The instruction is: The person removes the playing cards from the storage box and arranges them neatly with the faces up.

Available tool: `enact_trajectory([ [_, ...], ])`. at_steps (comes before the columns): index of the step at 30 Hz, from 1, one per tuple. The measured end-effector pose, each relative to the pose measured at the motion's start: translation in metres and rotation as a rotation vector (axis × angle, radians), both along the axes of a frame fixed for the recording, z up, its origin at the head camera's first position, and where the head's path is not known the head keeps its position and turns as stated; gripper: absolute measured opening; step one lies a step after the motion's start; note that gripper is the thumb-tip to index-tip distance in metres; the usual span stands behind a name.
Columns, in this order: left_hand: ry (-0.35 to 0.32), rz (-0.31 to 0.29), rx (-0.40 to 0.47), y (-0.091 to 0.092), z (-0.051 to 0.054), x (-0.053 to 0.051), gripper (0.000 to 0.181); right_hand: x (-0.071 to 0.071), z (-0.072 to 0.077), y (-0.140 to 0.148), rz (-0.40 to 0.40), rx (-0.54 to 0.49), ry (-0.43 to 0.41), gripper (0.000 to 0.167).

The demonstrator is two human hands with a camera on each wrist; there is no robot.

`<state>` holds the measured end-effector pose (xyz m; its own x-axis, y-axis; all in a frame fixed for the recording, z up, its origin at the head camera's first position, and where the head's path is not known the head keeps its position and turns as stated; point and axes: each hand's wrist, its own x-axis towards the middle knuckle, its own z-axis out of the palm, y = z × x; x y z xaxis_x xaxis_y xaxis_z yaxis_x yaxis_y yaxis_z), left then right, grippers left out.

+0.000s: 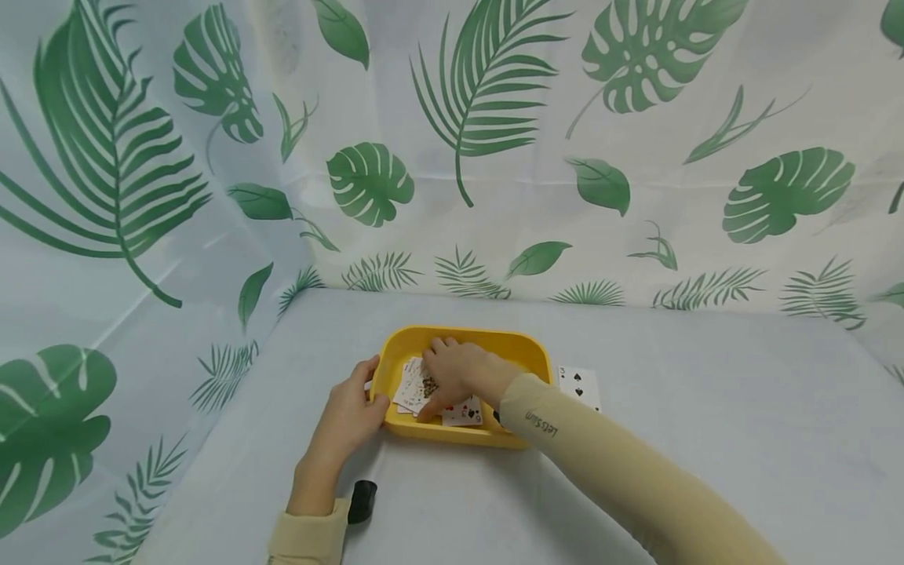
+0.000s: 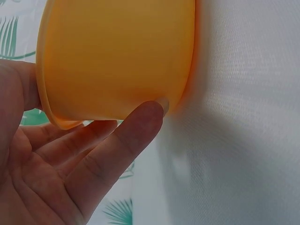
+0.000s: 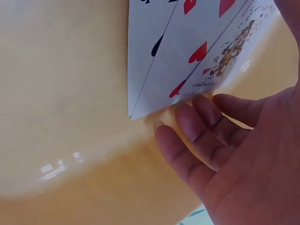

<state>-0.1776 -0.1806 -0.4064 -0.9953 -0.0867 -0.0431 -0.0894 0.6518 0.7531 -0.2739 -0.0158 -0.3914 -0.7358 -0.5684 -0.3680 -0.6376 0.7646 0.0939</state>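
Note:
A yellow plastic tray [image 1: 452, 435] with raised walls stands on the table. My left hand [image 1: 348, 416] holds its left end. In the left wrist view, the fingers [image 2: 117, 154] lie along the outer wall while the thumb is by the rim. Inside the tray, several playing cards [image 1: 410, 388] lie overlapping and face up on the left side. My right hand [image 1: 452, 373] reaches over them, fingers spread and slightly bent. Its fingertips [image 3: 185, 117] are at the cards' edge in the right wrist view, beside a joker [image 3: 229, 56] and a heart card [image 3: 187, 47].
A spade card [image 1: 579, 383] lies face up on the table, just right of the tray. A pale cloth covers the table [image 1: 706, 408]. Leaf-patterned curtains [image 1: 494, 212] rise behind and at the left. A black object [image 1: 362, 502] sits at my left wrist.

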Motion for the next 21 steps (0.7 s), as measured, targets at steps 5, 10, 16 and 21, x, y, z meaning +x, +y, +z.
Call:
enact_trajectory([
  [5, 0.006, -0.006, 0.006, -0.001, 0.001, 0.001, 0.061, 0.0, -0.001, -0.002, 0.001, 0.013, 0.001, 0.106],
  [10, 0.003, -0.011, 0.01, 0.001, 0.0, 0.001, 0.061, 0.001, 0.001, -0.001, 0.004, 0.028, -0.012, 0.102],
  [16, 0.003, -0.011, 0.017, 0.001, 0.001, 0.001, 0.062, 0.001, 0.012, 0.005, -0.007, 0.006, -0.05, 0.101],
  [21, -0.001, -0.003, 0.004, 0.0, 0.002, 0.002, 0.061, 0.001, 0.026, 0.013, -0.01, -0.075, -0.072, 0.098],
])
